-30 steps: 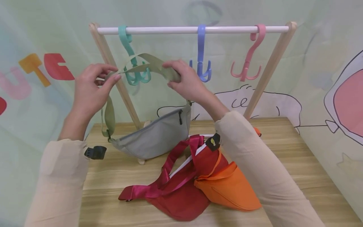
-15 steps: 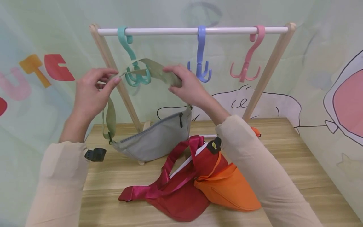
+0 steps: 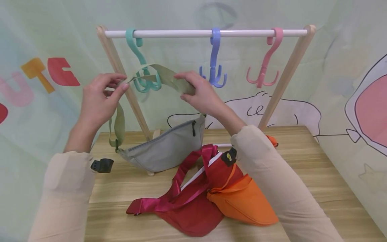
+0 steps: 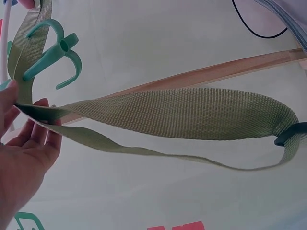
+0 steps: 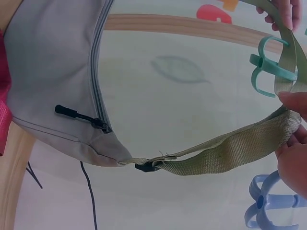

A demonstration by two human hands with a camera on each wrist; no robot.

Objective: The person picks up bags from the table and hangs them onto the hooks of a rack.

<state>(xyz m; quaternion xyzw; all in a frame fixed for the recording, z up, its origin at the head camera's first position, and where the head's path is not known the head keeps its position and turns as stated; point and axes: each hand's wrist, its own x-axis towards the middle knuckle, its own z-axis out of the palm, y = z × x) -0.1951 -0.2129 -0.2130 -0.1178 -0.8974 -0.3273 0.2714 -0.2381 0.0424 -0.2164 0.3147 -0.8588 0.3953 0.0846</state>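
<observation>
Both our hands are on the olive strap: left hand pinching it, right hand gripping it farther along, near the teal hook. Its grey bag sits below, behind the red bag. On the backdrop we read "U", "T", "E". Yellow mark on the black wrist tag: illegible.

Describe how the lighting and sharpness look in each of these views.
Head view: bright, fairly even light, with a sheen on the magenta strap. Left wrist view: duller and greyer, yet the weave of the green strap reads clearly. Right wrist view: likewise muted, the zipper pull distinct.
</observation>
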